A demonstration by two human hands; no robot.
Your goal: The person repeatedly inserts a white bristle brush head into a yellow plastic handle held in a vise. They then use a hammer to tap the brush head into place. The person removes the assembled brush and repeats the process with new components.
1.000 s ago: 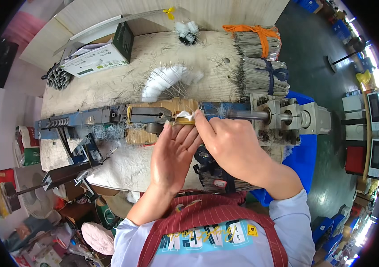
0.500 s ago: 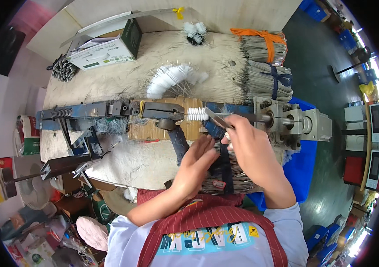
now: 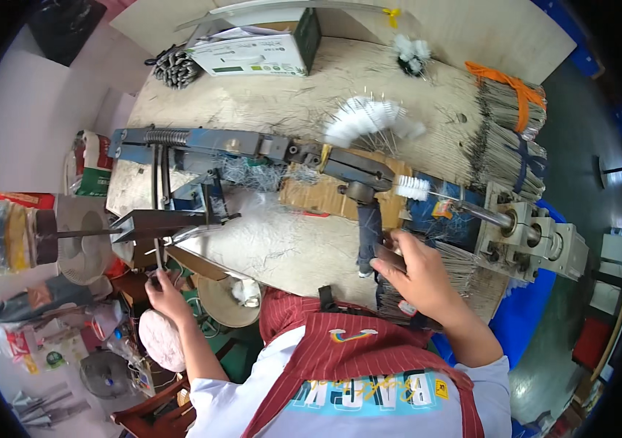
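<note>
At centre, the right hand (image 3: 414, 274) has its fingers clamped on an upright lever (image 3: 369, 232) below a brush (image 3: 414, 187) lying horizontally; the left hand (image 3: 166, 296) grips a rod (image 3: 157, 252) at lower left.

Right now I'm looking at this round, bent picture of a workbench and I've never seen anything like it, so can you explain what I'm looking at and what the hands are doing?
The picture comes from a wide fisheye camera on a person's head, looking down, so straight edges curve. The long blue metal machine lies across a worn wooden workbench. A small white bristle brush sits on its spindle. The right hand grips the machine's dark lever handle. The left hand reaches down beside the bench, touching a thin metal rod. Behind the machine lie a fan of finished white brushes, tied bundles of wire and a green-and-white cardboard box.
</note>
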